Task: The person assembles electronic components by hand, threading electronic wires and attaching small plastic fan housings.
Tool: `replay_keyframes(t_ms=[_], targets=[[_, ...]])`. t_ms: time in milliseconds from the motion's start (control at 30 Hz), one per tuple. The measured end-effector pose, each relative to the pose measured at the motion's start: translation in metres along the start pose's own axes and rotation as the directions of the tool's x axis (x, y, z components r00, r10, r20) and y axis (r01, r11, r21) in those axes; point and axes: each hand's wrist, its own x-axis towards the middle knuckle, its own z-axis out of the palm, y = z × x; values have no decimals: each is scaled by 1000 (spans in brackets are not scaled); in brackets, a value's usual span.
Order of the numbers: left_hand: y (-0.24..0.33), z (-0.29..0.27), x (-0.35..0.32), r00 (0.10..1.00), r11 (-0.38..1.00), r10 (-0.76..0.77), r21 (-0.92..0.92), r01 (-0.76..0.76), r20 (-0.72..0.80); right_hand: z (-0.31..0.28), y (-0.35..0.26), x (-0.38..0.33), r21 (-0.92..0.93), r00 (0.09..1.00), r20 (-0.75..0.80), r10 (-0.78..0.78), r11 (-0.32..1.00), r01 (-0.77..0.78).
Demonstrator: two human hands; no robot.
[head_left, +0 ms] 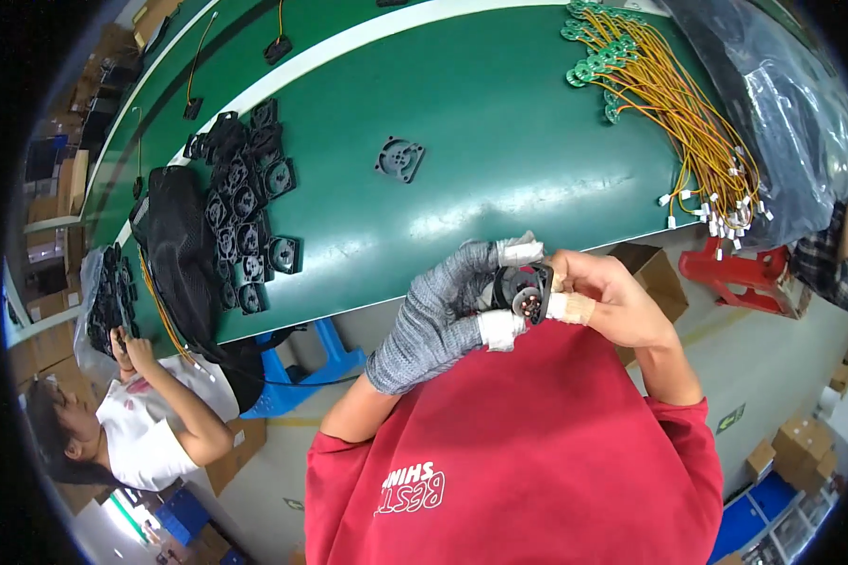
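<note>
Steady fingers, gentle pressure

We hold the black fan part (544,282) before our red shirt (518,424), left hand (438,311) and right hand (622,299) both closed around it. We should probably press the rim only, sparing the copper-coloured centre (530,306).

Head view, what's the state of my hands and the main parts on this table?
Black part: held between both hands
Left hand: gloved, gripping
Right hand: thumb taped, gripping
Lone fan frame: lying flat
Black frames: clustered, some overlapping
Wired boards: heaped together
Clear plastic bag: crumpled
</note>
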Motion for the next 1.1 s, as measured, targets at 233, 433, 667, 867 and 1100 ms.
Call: replay_keyframes(t_ms=[233, 433, 667, 867, 1100], targets=[[0, 5, -7, 1000, 1000, 7, 31, -6, -20, 12, 0, -6, -440, 974, -170, -148, 896, 59], [-2, 2, -2, 999, 999, 46, 6, -46, 0, 14, 2, -5, -144, 976, -213, -40, 990, 9], [-8, 7, 6, 988, 990, 132, 52, -128, -78, 13, 10, 1, -370, 934, -294, -205, 925, 87], [-5, 22, 3, 965, 998, 63, 44, -53, -254, 17, 16, -6, -442, 910, -301, -286, 887, 133], [3, 33, -2, 940, 993, 112, 17, -113, -324, 28, 17, -4, -230, 959, -209, -193, 963, 144]])
